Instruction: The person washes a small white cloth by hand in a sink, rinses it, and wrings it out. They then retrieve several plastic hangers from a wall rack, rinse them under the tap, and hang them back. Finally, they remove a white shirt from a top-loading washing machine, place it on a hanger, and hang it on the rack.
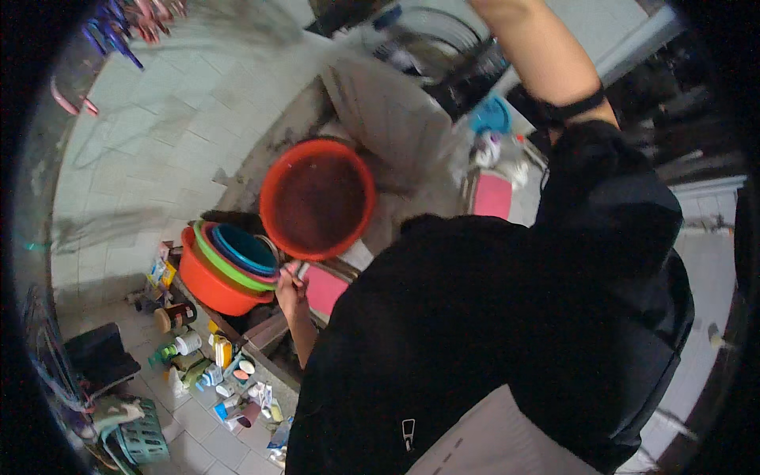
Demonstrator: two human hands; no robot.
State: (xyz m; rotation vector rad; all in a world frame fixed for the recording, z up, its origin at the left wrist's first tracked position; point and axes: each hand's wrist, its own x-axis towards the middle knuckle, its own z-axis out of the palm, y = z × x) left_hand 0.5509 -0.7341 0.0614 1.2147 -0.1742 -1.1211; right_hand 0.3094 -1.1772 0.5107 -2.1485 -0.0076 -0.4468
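Note:
My left hand [291, 288] is at the lower rim of a red-orange plastic basin [270, 172], between it and a stack of basins. Its fingers are curled, and a small pale thing shows beside them; blur hides whether they grip it or the rim. The round basin looks dark inside. Nested to the left are an orange basin [217, 294], a lime-green basin [234, 278] and a blue basin [246, 246]. My right forearm [549, 53], with a black band, reaches past the top edge; the hand itself is out of view.
Bottles and toiletries [211, 374] crowd the tiled surface at lower left, near a teal plastic basket [145, 436]. Pink flat panels [323, 290] lie below the basin. A washing machine [436, 44] with a round opening appears at the top. Plastic pegs or hangers [113, 32] hang upper left.

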